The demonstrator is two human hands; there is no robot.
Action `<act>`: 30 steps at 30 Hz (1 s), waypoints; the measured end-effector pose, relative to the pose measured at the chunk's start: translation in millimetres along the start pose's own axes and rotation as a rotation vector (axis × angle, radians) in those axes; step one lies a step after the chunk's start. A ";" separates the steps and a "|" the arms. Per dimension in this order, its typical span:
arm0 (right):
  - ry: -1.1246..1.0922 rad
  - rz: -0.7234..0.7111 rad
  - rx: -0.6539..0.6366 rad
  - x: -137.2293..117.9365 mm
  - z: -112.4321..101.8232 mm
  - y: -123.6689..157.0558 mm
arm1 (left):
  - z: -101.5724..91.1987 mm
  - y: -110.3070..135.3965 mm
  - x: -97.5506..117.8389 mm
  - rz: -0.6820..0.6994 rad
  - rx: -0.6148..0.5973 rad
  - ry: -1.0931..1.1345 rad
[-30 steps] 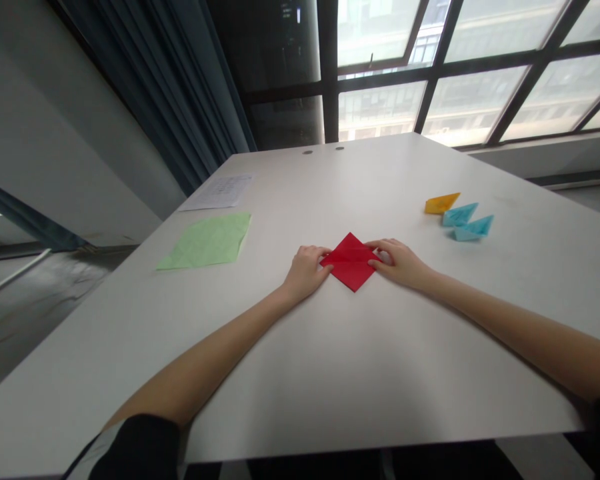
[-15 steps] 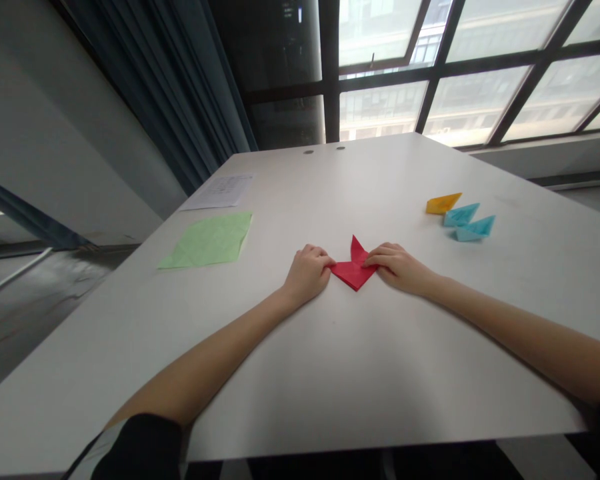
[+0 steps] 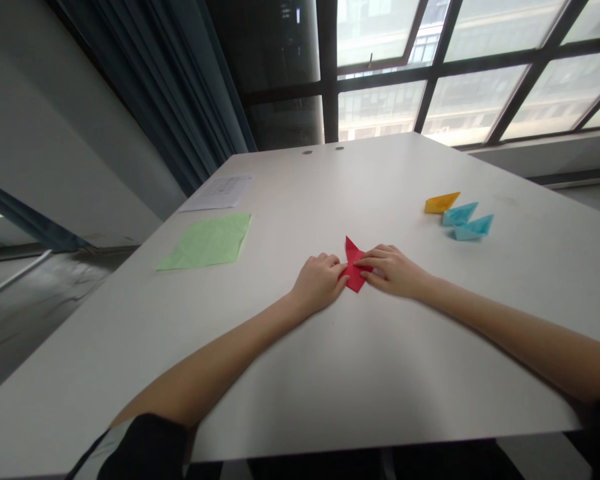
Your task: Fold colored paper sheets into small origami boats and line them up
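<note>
A folded red paper sits near the middle of the white table, its upper part standing up in a narrow point. My left hand pinches its left side with curled fingers. My right hand pinches its right side, fingertips close to those of the left. The two hands nearly touch, and most of the paper is hidden between them.
A light green sheet lies at the left of the table, with a white printed sheet beyond it. An orange folded paper boat and two blue ones sit at the right. Dark curtains and large windows stand behind the table.
The red paper was a flat diamond held at its side corners. My hands have pushed those corners together, so the paper has narrowed and its top has risen.
</note>
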State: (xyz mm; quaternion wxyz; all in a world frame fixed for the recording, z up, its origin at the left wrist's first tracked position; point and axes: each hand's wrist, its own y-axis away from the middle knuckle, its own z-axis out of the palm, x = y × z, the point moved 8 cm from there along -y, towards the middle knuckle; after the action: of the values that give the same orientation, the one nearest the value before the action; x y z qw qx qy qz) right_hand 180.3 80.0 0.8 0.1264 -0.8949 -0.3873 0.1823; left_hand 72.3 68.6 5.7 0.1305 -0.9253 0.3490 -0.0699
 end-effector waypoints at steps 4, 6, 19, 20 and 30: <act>0.046 0.032 0.001 4.8 -5.8 0.7 | -2.6 3.0 0.0 -0.022 -0.022 -0.147; 0.070 0.044 0.002 7.6 -8.0 2.3 | -3.7 4.8 -0.6 -0.042 -0.025 -0.211; 0.124 0.143 0.041 26.2 -5.2 6.4 | -2.7 8.4 18.3 0.215 -0.003 -0.022; 0.127 0.148 0.025 27.6 -3.1 6.9 | -1.6 9.7 21.5 0.263 -0.003 0.005; 0.023 0.285 0.003 47.3 5.0 10.8 | -0.9 15.1 31.2 0.404 -0.034 0.111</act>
State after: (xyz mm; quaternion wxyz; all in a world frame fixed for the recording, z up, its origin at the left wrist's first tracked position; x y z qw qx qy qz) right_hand 215.1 108.2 -18.5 0.1051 -0.9426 -0.2544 0.1890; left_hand 85.9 36.8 3.4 0.1071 -0.8333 0.5352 -0.0873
